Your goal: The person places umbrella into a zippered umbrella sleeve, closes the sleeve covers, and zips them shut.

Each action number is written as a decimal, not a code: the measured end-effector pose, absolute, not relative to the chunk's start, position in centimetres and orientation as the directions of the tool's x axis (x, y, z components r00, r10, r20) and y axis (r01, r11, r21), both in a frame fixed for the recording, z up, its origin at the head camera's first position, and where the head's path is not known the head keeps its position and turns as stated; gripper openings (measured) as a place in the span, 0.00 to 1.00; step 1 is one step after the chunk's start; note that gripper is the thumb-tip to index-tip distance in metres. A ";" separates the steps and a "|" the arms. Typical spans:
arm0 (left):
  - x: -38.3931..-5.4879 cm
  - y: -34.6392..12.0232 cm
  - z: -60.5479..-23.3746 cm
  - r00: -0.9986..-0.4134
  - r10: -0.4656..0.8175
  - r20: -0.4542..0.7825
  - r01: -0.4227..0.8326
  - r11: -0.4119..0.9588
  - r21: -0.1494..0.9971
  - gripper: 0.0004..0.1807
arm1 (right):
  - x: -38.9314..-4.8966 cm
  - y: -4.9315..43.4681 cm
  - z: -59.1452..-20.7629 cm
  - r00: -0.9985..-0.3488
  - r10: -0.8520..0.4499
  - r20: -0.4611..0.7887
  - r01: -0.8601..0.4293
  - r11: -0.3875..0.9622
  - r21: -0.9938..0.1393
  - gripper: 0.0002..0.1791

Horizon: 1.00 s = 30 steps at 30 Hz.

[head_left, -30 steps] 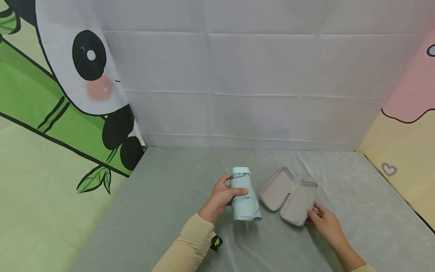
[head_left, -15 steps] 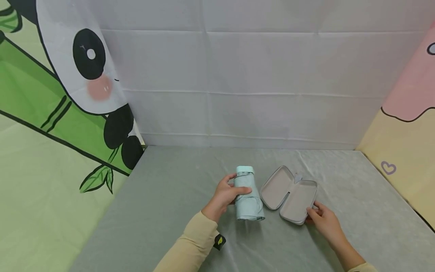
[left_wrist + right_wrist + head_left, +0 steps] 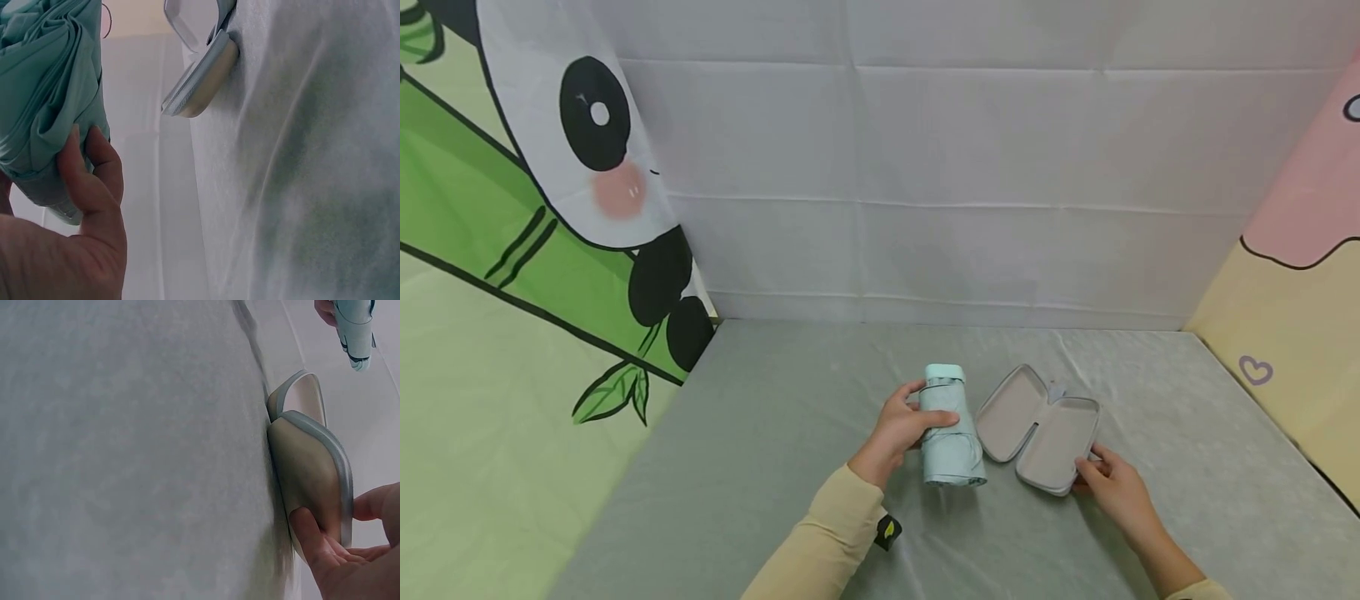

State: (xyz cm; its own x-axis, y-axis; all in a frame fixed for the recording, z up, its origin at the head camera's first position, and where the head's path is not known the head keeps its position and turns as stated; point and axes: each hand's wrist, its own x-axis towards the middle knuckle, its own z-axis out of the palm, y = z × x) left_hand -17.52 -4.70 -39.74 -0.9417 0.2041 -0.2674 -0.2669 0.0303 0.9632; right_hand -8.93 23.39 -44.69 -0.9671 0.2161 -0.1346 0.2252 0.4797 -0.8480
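Note:
My left hand (image 3: 901, 429) grips a folded light-teal umbrella (image 3: 951, 446) round its upper half, its mint cap end pointing to the back. In the left wrist view, the fingers curl against the umbrella's pleated fabric (image 3: 56, 87). A grey zippered case (image 3: 1060, 446) lies spread open on the cloth just right of the umbrella, both shallow halves facing up. With thumb and fingers my right hand (image 3: 1116, 492) pinches the near right edge of that case. From the right wrist view the case's beige outer shell (image 3: 306, 469) shows, with fingertips under its side.
A grey-green cloth (image 3: 760, 467) covers the table. Behind it hangs a pale creased curtain (image 3: 955, 200); a panda-printed sheet (image 3: 527, 250) borders the left and a pink and yellow one (image 3: 1292, 333) the right. A black tag (image 3: 888, 532) sits by the left sleeve.
My left hand has carried the umbrella slightly to the right, closer to the case. My right hand and the case have stayed nearly still.

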 end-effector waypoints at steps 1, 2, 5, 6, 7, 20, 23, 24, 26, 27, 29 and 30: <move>-17.5 -4.6 -39.7 -0.942 0.203 -0.268 -0.267 0.029 0.963 0.45 | -9.0 23.4 -44.7 -0.967 0.216 -0.135 0.225 0.480 -0.848 0.32; -17.5 -4.5 -39.7 -0.942 0.203 -0.267 -0.268 0.027 0.963 0.44 | -9.1 23.5 -44.7 -0.967 0.216 -0.137 0.227 0.480 -0.847 0.32; -17.5 -4.2 -39.5 -0.942 0.203 -0.266 -0.268 0.015 0.963 0.44 | -9.2 23.6 -44.7 -0.967 0.215 -0.136 0.226 0.483 -0.846 0.32; -17.5 -4.0 -39.5 -0.943 0.203 -0.265 -0.268 0.012 0.963 0.44 | -9.3 23.6 -44.7 -0.967 0.215 -0.136 0.226 0.482 -0.847 0.32; -17.5 -3.9 -39.4 -0.943 0.204 -0.264 -0.268 0.010 0.963 0.44 | -9.3 23.6 -44.7 -0.967 0.215 -0.136 0.226 0.482 -0.847 0.32; -18.1 -2.7 -39.3 -0.945 0.193 -0.264 -0.266 0.016 0.964 0.44 | -10.0 24.1 -44.7 -0.971 0.201 -0.128 0.211 0.474 -0.855 0.31; -18.2 -2.5 -39.4 -0.946 0.193 -0.260 -0.262 0.018 0.965 0.44 | -10.3 24.3 -44.7 -0.971 0.199 -0.133 0.214 0.473 -0.855 0.31; -18.3 -2.4 -39.4 -0.946 0.194 -0.259 -0.260 0.018 0.965 0.44 | -10.4 24.3 -44.7 -0.971 0.197 -0.134 0.214 0.473 -0.854 0.31; -18.4 -2.3 -39.3 -0.946 0.196 -0.257 -0.258 0.018 0.966 0.44 | -10.5 24.4 -44.8 -0.971 0.194 -0.137 0.215 0.473 -0.854 0.31; -18.4 -2.3 -39.3 -0.946 0.196 -0.257 -0.259 0.018 0.966 0.44 | -10.5 24.5 -44.8 -0.971 0.193 -0.138 0.216 0.476 -0.853 0.31; -18.5 -2.2 -39.3 -0.946 0.196 -0.257 -0.257 0.024 0.966 0.44 | -10.7 24.6 -44.8 -0.972 0.190 -0.137 0.214 0.482 -0.850 0.32; -18.5 -2.1 -39.4 -0.947 0.195 -0.256 -0.256 0.026 0.966 0.44 | -10.7 24.6 -44.8 -0.972 0.190 -0.137 0.214 0.486 -0.848 0.32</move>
State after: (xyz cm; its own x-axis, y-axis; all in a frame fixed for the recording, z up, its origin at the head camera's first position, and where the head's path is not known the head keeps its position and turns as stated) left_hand -18.49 -2.13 -39.35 -0.9467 0.1955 -0.2562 -0.2562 0.0259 0.9663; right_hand -10.70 24.63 -44.79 -0.9723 0.1895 -0.1370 0.2140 0.4856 -0.8476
